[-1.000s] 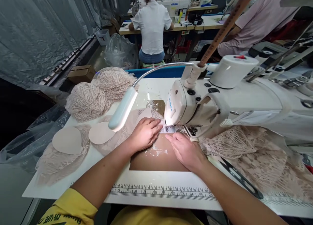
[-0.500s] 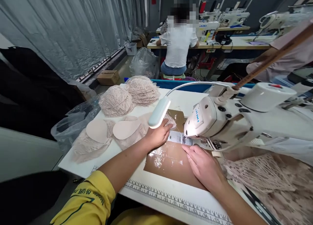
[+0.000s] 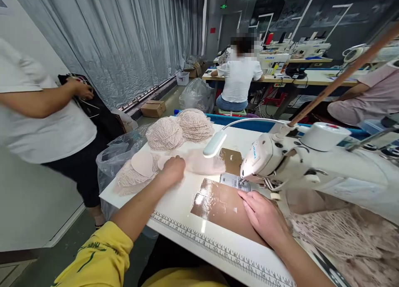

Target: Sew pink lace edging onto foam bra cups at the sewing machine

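Observation:
My left hand point(image 3: 173, 170) is closed on the edge of a pale beige cup pad point(image 3: 162, 161), which it partly covers. Sheer beige fabric point(image 3: 204, 162) lies to the right of that hand, with blurred edges. A second oval cup pad point(image 3: 142, 164) rests on lace point(image 3: 129, 181) further left. My right hand point(image 3: 263, 214) lies flat, fingers extended and empty, on a shiny brown sheet point(image 3: 222, 204). Its fingertips are just in front of the metal needle plate point(image 3: 230, 180), under the head of the white sewing machine point(image 3: 257, 156).
Two lace stacks point(image 3: 165, 133) stand at the table's back left. A lamp point(image 3: 215, 144) hangs over the middle. Lace fabric point(image 3: 339, 228) and dark scissors point(image 3: 330, 266) lie at right. A person in white point(image 3: 46, 104) stands at left; others sit ahead.
My left hand has moved left from beside the needle plate to the cup pad. The right hand stays in place. The view has tilted up, and a standing person appears at left.

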A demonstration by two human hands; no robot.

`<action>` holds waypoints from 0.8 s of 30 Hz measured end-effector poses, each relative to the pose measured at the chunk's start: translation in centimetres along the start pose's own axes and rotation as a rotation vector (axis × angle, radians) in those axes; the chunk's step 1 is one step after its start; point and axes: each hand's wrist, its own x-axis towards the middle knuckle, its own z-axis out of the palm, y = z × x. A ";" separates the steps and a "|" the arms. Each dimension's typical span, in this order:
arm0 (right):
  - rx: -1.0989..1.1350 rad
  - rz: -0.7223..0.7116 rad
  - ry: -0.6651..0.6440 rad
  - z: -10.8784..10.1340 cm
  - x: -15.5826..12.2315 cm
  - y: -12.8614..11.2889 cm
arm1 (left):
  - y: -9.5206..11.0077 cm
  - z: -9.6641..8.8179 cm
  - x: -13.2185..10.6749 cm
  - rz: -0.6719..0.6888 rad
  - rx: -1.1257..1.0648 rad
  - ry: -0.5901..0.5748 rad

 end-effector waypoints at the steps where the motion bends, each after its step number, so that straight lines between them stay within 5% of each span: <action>1: 0.005 0.005 -0.004 -0.1 0.0 0.0 | -0.7 0.3 0.1 -0.005 -0.004 0.001; 12: 0.070 0.045 0.001 -0.4 -0.2 -0.2 | -4.7 -1.6 -2.0 -0.101 -0.240 0.272; 20: 0.087 0.052 -0.008 -0.8 -0.3 -0.5 | -7.2 -1.3 -5.3 -0.262 -1.177 0.900; 24: 0.074 0.062 -0.026 -0.8 -0.2 -0.5 | -4.9 0.5 -8.7 -0.208 -1.123 1.044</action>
